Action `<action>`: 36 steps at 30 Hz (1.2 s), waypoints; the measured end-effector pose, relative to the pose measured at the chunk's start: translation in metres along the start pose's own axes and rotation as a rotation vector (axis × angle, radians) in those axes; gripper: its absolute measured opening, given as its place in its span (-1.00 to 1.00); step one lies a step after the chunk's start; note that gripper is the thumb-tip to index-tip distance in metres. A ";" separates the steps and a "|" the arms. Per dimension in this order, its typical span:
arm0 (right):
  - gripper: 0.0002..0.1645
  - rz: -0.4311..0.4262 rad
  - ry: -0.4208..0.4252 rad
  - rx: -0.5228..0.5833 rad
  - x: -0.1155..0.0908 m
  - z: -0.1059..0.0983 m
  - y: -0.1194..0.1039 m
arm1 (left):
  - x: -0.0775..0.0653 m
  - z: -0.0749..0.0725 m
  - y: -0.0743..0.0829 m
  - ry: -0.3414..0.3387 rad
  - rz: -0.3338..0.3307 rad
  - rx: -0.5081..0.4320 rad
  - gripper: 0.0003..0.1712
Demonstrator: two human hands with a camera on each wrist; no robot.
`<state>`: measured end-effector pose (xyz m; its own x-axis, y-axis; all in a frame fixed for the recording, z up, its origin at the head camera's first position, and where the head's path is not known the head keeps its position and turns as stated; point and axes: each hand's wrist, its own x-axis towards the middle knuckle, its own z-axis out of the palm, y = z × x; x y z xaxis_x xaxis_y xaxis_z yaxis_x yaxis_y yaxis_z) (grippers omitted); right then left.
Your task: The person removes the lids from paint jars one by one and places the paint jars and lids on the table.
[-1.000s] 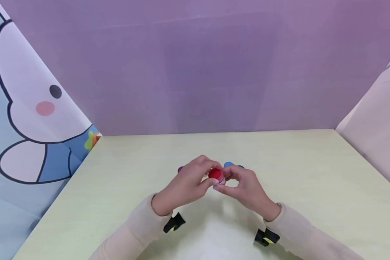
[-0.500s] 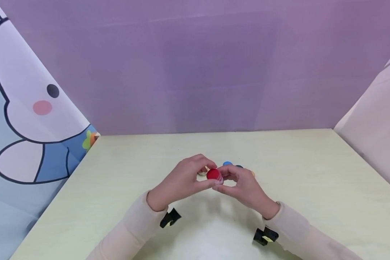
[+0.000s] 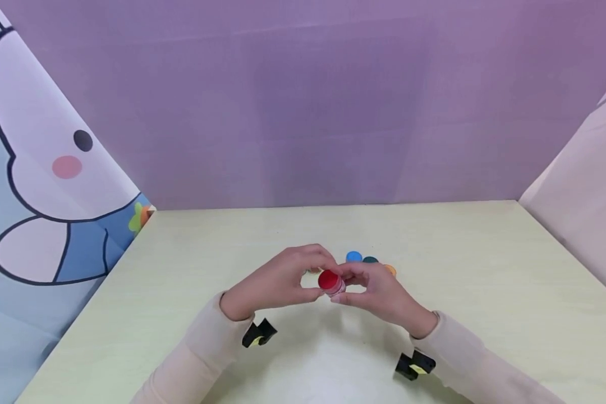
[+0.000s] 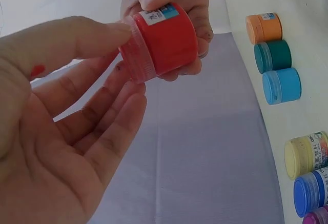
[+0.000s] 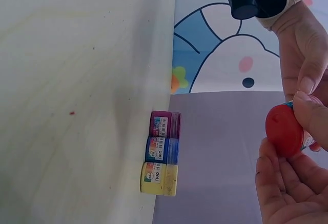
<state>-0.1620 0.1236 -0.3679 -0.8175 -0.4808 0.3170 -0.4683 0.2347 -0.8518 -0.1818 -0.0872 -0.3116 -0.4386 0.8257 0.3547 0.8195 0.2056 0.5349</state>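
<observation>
Above pale tabletop [image 3: 464, 252], facing purple backdrop [image 3: 333, 112], holding lidded red jar [image 4: 173, 42] in mid-air; pinching lid [image 4: 135, 55] with left hand [image 3: 278, 278], gripping jar body with right hand [image 3: 388, 297]; apparently working lid, turn direction not discernible; for next move, brace body, twist lid evenly; on far side, to right, light-blue jar [image 4: 288, 85], green jar [image 4: 279, 55], orange jar [image 4: 270, 29]; to left, yellow jar [image 5: 149, 184], dark-blue jar [image 5: 156, 149], purple jar [image 5: 160, 124].

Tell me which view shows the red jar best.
Left wrist: the red jar is large there, lid and label visible. The head view shows it small, mostly one round end; the right wrist view, a round end, otherwise partly covered.
</observation>
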 end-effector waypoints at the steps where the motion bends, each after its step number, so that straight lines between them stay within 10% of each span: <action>1: -0.54 0.007 -0.004 0.006 0.000 0.000 0.001 | 0.000 0.000 0.000 -0.002 0.003 0.003 -0.65; 36: -0.55 -0.016 0.024 -0.049 -0.001 0.002 0.000 | 0.002 0.013 0.007 0.157 -0.219 0.207 -0.74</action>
<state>-0.1607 0.1221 -0.3694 -0.8176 -0.4640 0.3408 -0.4964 0.2684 -0.8255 -0.1719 -0.0775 -0.3168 -0.6509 0.6627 0.3704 0.7499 0.4850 0.4500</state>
